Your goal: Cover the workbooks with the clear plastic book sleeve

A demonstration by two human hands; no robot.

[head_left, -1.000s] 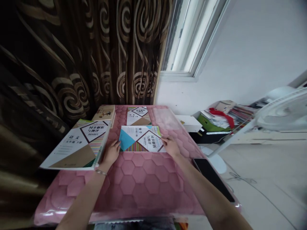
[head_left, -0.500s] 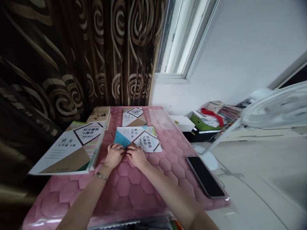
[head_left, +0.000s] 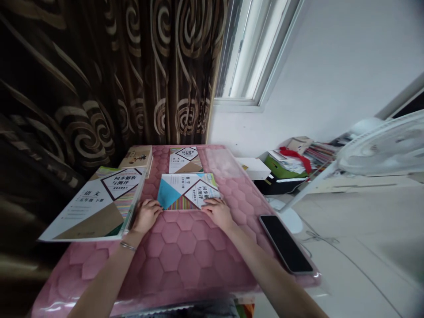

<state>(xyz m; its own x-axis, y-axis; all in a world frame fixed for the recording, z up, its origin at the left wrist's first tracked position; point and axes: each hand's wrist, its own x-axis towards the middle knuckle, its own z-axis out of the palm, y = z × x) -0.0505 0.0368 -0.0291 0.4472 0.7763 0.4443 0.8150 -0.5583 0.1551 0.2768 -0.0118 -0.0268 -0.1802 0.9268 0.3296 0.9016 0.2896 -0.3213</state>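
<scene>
A workbook (head_left: pixel 180 192) with a white, blue and striped cover lies flat on the pink padded tabletop (head_left: pixel 185 247). My left hand (head_left: pixel 148 215), a silver bangle on its wrist, has its fingers curled at the near left corner of this workbook. At the near right corner, the fingers of my right hand (head_left: pixel 218 213) are bent over the cover's edge, their tips touching it. The undersides of both hands are hidden. Just left of my left hand is a stack of larger workbooks (head_left: pixel 96 203), the top one white and brown.
Behind the workbook lies another white one (head_left: pixel 185 160), beside a tan book pile (head_left: pixel 135 157). A black phone (head_left: pixel 285 244) rests near the table's right edge. Beyond that edge stand a white fan (head_left: pixel 380 150), a white box (head_left: pixel 253 168) and a bin of papers (head_left: pixel 286 168).
My hands, close together at the workbook's near edge before, have spread apart: the left has moved left, the right has moved right. The workbook itself stays in nearly the same place.
</scene>
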